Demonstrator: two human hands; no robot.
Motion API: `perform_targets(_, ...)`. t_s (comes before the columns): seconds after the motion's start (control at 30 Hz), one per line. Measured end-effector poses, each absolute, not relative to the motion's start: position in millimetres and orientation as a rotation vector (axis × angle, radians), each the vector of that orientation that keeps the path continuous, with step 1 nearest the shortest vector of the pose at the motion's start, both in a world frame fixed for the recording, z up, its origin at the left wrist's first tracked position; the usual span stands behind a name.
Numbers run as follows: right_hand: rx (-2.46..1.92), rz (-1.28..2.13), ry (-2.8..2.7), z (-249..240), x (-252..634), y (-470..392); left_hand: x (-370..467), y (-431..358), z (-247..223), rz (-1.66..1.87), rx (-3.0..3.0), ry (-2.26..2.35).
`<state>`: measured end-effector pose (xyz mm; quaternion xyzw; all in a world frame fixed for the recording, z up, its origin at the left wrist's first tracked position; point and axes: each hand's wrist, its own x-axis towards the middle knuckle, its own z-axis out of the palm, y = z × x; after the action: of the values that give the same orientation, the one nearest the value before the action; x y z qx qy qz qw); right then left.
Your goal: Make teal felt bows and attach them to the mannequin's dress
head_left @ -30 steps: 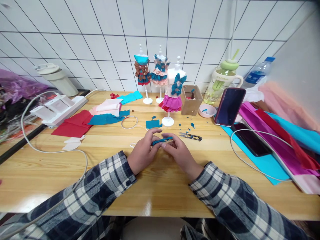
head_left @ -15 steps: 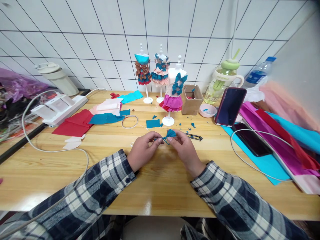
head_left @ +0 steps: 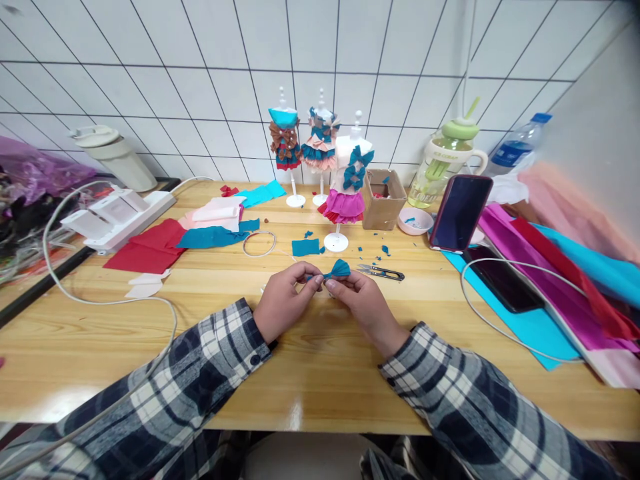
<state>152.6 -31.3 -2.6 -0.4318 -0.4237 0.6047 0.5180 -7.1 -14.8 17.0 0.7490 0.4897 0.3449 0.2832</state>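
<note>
Ok, w/ L hand [head_left: 286, 298] & R hand [head_left: 367, 301] we're pinching tight a teal, pleated, fan-shaped crinkly piece [head_left: 341, 268], in front of the white mini mannequin w/ ruffled magenta skirt [head_left: 345, 179]. Nr its base: flat teal rectangle [head_left: 305, 247]; front-R, slim black-handled metal snips [head_left: 390, 274]; R, brown cardboard box [head_left: 380, 211].

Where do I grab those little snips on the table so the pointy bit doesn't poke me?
I'd pinch the snips by the rounded handle end, coming from the right. They lie flat with the pointed blades facing left, close to the person's right hand, so the rounded end looks safer.
</note>
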Motion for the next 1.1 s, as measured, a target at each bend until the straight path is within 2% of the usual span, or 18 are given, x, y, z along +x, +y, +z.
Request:
perform_targets(0.27,-1.066,1.423,-1.022,-5,154,-30,-6,-16,18,0.909,1.885,1.247)
perform_targets(0.87,-1.035,1.325,-1.095,-6,155,-30,-5,-12,6,0.750,1.009,0.735)
perform_targets(1.0,-1.028,1.337,-1.074,-7,155,-31,-5,-12,6,0.742,1.017,0.735)
perform_targets(1.1,-1.044,1.352,-1.061,-7,155,-31,-5,-11,6,0.774,1.245,0.845)
